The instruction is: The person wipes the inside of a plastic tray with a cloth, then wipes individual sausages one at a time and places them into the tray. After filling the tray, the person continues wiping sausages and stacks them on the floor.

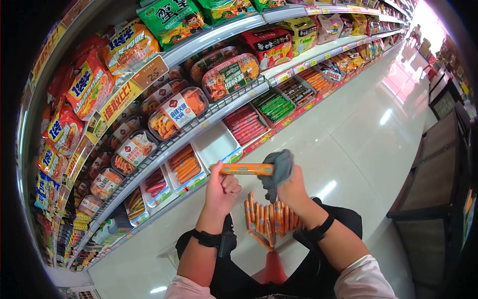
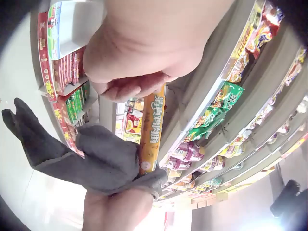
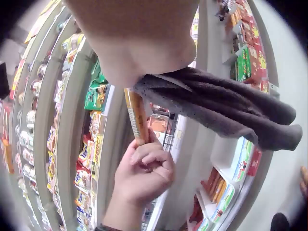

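Note:
In the head view, an orange-wrapped sausage stick [image 1: 246, 169] is held level in front of the shelves. My left hand [image 1: 222, 192] pinches its left end, thumb extended along it and the other fingers curled. A dark grey cloth [image 1: 280, 169] covers the right end, gripped by my right hand [image 1: 293, 192]. In the left wrist view, pale lettering runs along the sausage [image 2: 152, 130], and the cloth [image 2: 103, 154] hangs in loose folds. The right wrist view shows my left hand [image 3: 147, 168] on the uncovered end; the cloth hides my right fingers.
Several similar sausages [image 1: 269, 218] lie in a row between the person's legs. On the bottom shelf, a white tray [image 1: 216, 144] stands beside a tray of orange sausages [image 1: 185, 164]. Packaged food fills the shelves above. Dark cabinets [image 1: 423, 184] stand at right.

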Demonstrator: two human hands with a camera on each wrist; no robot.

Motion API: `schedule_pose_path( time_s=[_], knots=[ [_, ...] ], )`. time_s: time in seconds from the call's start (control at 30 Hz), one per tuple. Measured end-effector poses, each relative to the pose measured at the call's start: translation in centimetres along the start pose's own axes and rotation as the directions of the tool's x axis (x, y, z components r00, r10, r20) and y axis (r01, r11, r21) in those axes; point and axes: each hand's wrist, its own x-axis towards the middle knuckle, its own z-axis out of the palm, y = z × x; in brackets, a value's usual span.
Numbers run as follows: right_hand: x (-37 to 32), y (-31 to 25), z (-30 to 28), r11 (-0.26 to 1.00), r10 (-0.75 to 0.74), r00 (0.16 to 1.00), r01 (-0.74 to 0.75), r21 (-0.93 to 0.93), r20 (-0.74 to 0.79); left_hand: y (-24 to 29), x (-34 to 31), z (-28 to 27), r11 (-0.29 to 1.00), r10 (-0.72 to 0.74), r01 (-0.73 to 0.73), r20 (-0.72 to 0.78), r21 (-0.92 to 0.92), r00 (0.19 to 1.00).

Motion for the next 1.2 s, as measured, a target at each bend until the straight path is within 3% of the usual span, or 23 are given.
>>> schedule_pose_path(
  time_s=[0.03,0.07,0.17,0.2,0.3,0.33,0.43,0.47,0.57,0.6,0.67,0.77,0.93,1.2],
  knots=[
    [0.3,-0.2,0.0,0.992,0.082,0.995,-0.076,0.099,-0.063,-0.4,0.2,-0.3,0.999,-0.028,0.028,0.024,0.018,0.999],
    [1.2,0.6,0.1,0.989,-0.077,0.984,0.096,0.109,-0.161,-0.9,0.3,-0.6,0.998,-0.057,0.055,0.046,0.036,0.997],
    [2.1,0.9,-1.0,0.993,-0.049,0.979,0.068,0.091,-0.197,-1.8,-0.2,1.6,0.999,-0.025,0.03,-0.14,0.032,0.99],
    [2.4,0.8,-1.0,0.987,-0.114,0.97,0.135,0.087,-0.216,-1.8,0.0,1.3,1.0,0.017,-0.016,-0.127,0.012,0.992],
    [2.2,0.1,-1.9,0.997,-0.076,0.971,0.074,-0.016,-0.225,-1.3,1.4,-1.3,0.989,0.143,-0.145,-0.126,-0.008,0.982],
    [2.4,0.4,-2.1,0.989,0.019,0.97,0.017,0.148,-0.243,-0.7,2.1,-2.4,0.982,0.186,-0.186,-0.147,0.016,0.971],
    [2.5,0.5,-2.8,0.992,-0.041,0.979,0.063,0.105,-0.202,-0.2,3.5,-5.2,0.962,0.272,-0.253,-0.269,0.106,0.924],
    [2.0,0.1,-2.8,0.993,0.013,0.979,0.012,0.12,-0.203,-0.4,3.7,-5.7,0.955,0.291,-0.254,-0.326,0.153,0.899],
    [1.7,1.9,-3.5,0.974,-0.036,0.992,0.008,-0.227,-0.122,-0.9,5.6,-10.4,0.954,0.278,-0.194,-0.435,0.23,0.856],
    [1.5,2.6,-3.6,0.881,-0.118,0.991,0.075,-0.468,-0.063,-0.9,6.2,-12.1,0.961,0.254,-0.164,-0.47,0.224,0.845],
    [1.4,3.5,-4.2,0.514,-0.234,0.966,0.218,-0.83,0.109,-0.4,8.3,-15.4,0.973,0.212,-0.136,-0.498,0.185,0.841],
    [0.8,2.9,-3.5,0.467,-0.173,0.954,0.298,-0.833,0.245,0.2,11.9,-19.0,0.983,0.178,-0.137,-0.504,0.118,0.845],
    [0.8,2.9,-2.9,0.444,-0.082,0.955,0.29,-0.848,0.283,0.2,17.0,-20.4,0.984,0.178,-0.144,-0.521,0.105,0.835],
    [1.2,2.7,-2.9,0.387,0.017,0.93,0.332,-0.86,0.367,0.0,23.3,-22.5,0.992,0.022,0.04,-0.47,0.121,0.883]
  ],
)
